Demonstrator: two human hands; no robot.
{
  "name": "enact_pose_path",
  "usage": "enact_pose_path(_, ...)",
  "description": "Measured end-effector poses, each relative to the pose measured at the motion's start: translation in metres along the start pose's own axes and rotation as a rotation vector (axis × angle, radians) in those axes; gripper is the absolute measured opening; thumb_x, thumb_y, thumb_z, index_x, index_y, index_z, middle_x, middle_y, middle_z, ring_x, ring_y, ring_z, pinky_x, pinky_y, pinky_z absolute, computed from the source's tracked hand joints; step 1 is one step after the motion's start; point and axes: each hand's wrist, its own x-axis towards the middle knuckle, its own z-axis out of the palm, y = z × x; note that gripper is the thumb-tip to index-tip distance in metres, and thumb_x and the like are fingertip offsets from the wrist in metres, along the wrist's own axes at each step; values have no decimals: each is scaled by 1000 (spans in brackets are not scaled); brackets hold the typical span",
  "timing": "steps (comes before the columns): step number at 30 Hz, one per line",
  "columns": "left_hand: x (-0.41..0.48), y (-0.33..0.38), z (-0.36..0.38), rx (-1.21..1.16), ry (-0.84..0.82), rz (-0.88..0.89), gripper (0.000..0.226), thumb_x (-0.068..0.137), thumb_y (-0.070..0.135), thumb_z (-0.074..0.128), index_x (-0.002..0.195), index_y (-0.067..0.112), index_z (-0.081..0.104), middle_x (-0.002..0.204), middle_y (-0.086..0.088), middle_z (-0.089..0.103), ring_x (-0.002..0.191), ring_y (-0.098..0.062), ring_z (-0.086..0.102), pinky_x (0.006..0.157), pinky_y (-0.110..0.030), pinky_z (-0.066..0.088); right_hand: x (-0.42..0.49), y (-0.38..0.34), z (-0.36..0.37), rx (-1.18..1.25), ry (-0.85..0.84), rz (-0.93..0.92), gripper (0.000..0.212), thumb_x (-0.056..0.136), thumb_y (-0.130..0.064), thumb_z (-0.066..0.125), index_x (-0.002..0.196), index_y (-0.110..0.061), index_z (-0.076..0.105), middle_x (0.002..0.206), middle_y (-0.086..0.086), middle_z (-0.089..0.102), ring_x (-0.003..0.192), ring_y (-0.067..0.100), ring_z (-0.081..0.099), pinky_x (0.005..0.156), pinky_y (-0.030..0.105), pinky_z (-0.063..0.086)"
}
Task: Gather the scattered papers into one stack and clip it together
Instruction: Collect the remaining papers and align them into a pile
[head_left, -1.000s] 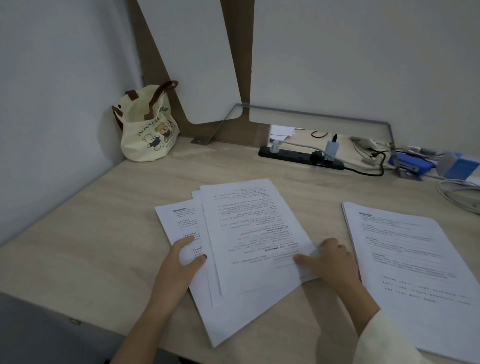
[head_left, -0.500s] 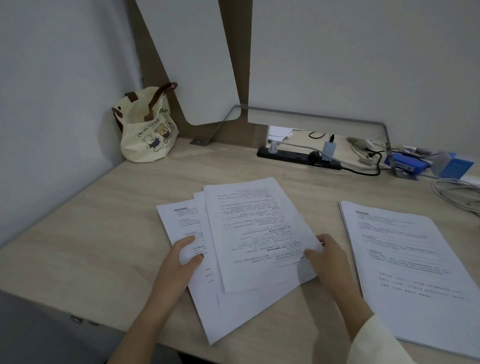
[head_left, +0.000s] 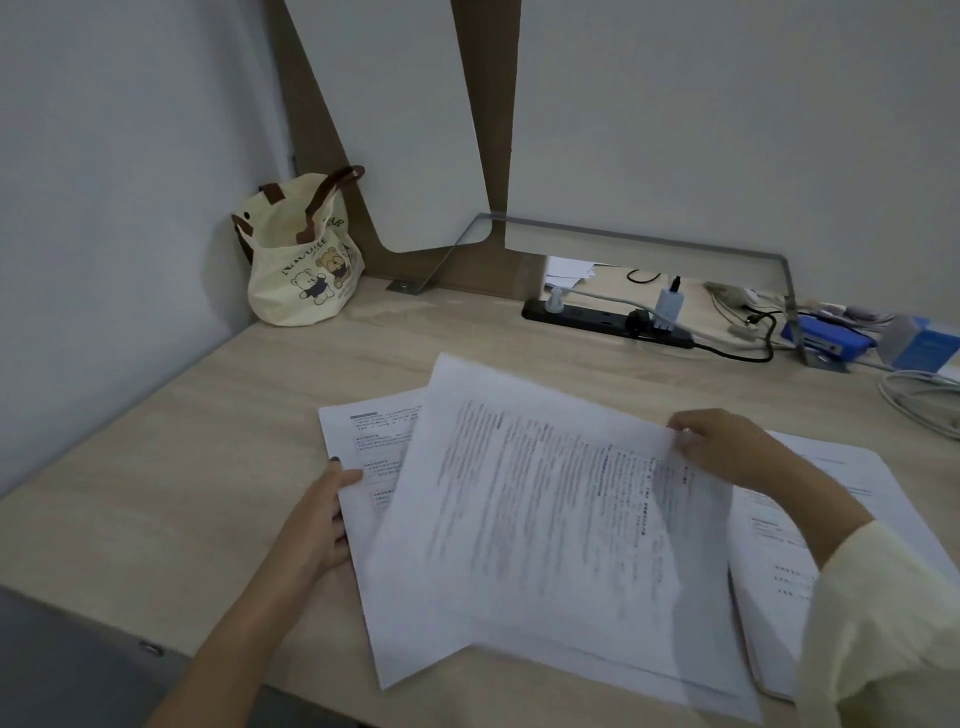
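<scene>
Top sheets (head_left: 545, 499): held raised off the desk and tilted, print blurred. How many sheets are in the bundle cannot be told. They are pinched at the far right edge by the right hand (head_left: 727, 447), with the fingers curled over the paper. The lower sheets (head_left: 363, 447) are partly overlapped by the left side of the bundle. These are laid flat on the desk (head_left: 171, 467), centre-left and slightly askew, with a printed heading at the far end.

Left hand (head_left: 317, 525): set against the left edge of the lower sheets. The thumb is laid on top of the paper and the other fingers are bent against the edge. Whether they reach under it cannot be told, so the grip is left undecided.

Right-hand stack (head_left: 841, 467): a separate pile of printed sheets, flat on the desk just right of the others. It is partly covered by the raised sheets and crossed by the right forearm in a cream sleeve (head_left: 883, 623).

Farther out: a cream tote bag (head_left: 306, 260) with bear prints and brown handles is stood in the far left corner, against the wall. A black power strip (head_left: 597, 319) is laid along the back of the desk, with a white adapter plugged in. A blue stapler (head_left: 826, 338) is seen to its right. Pale cables (head_left: 919, 395) are looped at the far right edge.
</scene>
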Motion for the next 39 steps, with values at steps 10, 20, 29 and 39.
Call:
enact_pose_path(10, -3, -4, -18, 318, -100, 149, 22, 87, 32, 59, 96, 15, 70, 93, -9, 76, 82, -22, 72, 68, -29, 53, 26, -118, 45, -25, 311, -398, 34, 92, -3, 38, 117, -18, 57, 118, 6, 60, 109, 23, 50, 86, 32, 42)
enact_pose_path(20, 12, -19, -13, 213, 133, 211, 22, 94, 19, 50, 97, 5, 66, 96, -14, 69, 88, -31, 65, 78, -38, 50, -17, -54, 58, 636, 159, 34, 42, 93, -14, 50, 134, -16, 41, 141, 9, 39, 120, 23, 45, 85, 27, 35)
enact_pose_path(29, 9, -21, -9, 271, 121, 145, 23, 95, 20, 45, 103, 4, 59, 109, -16, 64, 103, -34, 60, 98, -54, 43, -39, -36, 84, 1255, -103, 307, 25, 87, -5, 55, 109, -16, 49, 90, 11, 57, 75, 17, 61, 79, 31, 48)
enact_pose_path(39, -6, -21, -9, 261, 8, 167, 27, 93, 21, 53, 94, -3, 66, 95, -12, 71, 92, -29, 66, 89, -45, 48, -1, -53, 84, 788, -7, 174, 31, 89, -14, 54, 61, -3, 57, 58, 6, 46, 51, 19, 41, 49, 23, 29)
